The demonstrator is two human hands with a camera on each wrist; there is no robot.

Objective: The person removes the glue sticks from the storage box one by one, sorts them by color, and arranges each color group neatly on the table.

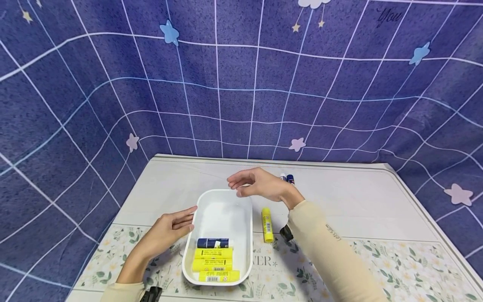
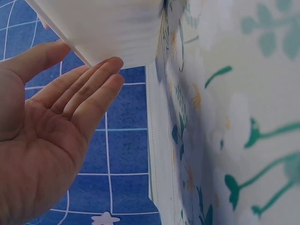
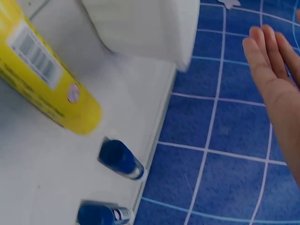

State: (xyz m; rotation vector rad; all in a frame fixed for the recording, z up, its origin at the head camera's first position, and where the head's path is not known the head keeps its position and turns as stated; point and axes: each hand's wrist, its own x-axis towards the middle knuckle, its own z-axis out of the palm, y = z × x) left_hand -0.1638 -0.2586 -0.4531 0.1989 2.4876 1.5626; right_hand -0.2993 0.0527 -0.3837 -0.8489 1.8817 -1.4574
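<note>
A white tray (image 1: pixel 219 216) sits on the worktop (image 1: pixel 347 201). At its six o'clock end lie three yellow tubes (image 1: pixel 212 265) and one dark-blue tube (image 1: pixel 207 243). The left hand (image 1: pixel 162 233), fingers extended, touches the tray at ten o'clock. The right hand (image 1: pixel 266 183), loosely spread and holding nothing, is at one o'clock. Outside, a loose yellow tube (image 1: pixel 267 225) lies at three o'clock; two blue-capped tubes (image 1: pixel 290 179), at two.
</note>
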